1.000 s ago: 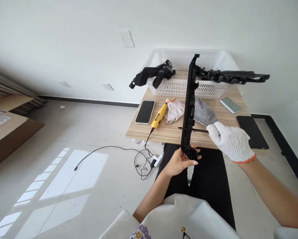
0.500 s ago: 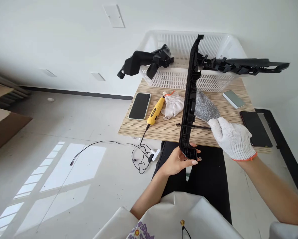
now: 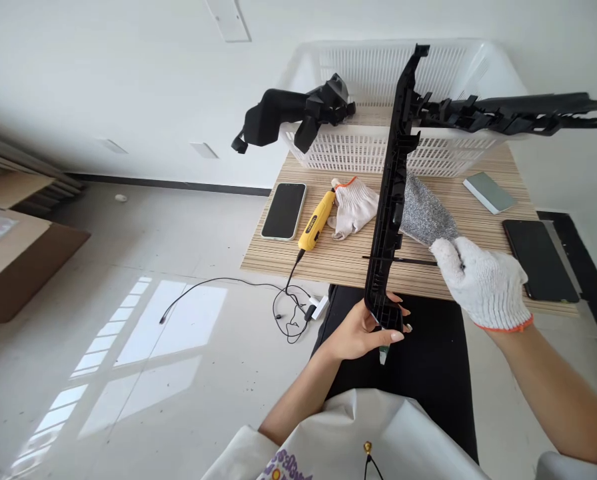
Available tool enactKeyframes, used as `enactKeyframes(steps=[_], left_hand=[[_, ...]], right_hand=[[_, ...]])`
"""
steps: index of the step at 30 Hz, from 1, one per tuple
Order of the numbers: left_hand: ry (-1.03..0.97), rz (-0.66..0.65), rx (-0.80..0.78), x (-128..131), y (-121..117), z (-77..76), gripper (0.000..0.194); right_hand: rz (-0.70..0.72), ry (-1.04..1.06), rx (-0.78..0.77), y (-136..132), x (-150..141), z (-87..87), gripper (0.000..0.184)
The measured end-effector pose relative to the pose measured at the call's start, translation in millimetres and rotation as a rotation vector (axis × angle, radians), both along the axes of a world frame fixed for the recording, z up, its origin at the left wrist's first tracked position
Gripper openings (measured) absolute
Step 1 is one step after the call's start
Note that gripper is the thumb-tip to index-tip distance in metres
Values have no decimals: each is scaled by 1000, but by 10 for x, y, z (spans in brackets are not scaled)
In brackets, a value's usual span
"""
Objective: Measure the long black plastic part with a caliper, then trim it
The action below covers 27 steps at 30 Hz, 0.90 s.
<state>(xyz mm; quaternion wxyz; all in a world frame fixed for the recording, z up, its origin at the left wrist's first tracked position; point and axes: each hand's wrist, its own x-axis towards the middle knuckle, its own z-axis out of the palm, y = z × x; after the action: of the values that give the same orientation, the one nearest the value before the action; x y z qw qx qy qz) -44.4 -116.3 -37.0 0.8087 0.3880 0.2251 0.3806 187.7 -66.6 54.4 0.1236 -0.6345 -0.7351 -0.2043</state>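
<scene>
L hand (image 3: 361, 333) grips lower end of black strip (image 3: 391, 200), above near edge of table (image 3: 348, 263); gloved R hand (image 3: 483, 283) pinches thin rod (image 3: 418, 261) crossing it. Best hold strip steady, w/ rod pressure light.

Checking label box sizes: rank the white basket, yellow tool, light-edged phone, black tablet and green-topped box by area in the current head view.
1. White basket
2. Black tablet
3. Light-edged phone

Yellow tool and green-topped box: smallest, too alike to rank.
</scene>
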Motion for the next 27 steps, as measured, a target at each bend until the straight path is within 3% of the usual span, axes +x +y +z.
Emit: enactKeyframes(steps=[5, 10, 13, 17, 21, 27], left_hand=[[4, -10, 3, 11, 16, 28, 54], [31, -34, 16, 1, 9, 36, 56], [34, -27, 27, 10, 0, 28, 56], [45, -13, 55, 26, 2, 26, 55], [85, -8, 81, 24, 7, 29, 55], [64, -16, 75, 24, 4, 14, 56]], right_hand=[[132, -103, 43, -22, 42, 75, 39], [182, -75, -24, -80, 72, 61, 46], [146, -27, -15, -101, 83, 50, 47], [106, 8, -30, -118, 32, 133, 63], [-57, 97, -36, -129, -79, 253, 79], [-138, 179, -100, -134, -132, 282, 74]])
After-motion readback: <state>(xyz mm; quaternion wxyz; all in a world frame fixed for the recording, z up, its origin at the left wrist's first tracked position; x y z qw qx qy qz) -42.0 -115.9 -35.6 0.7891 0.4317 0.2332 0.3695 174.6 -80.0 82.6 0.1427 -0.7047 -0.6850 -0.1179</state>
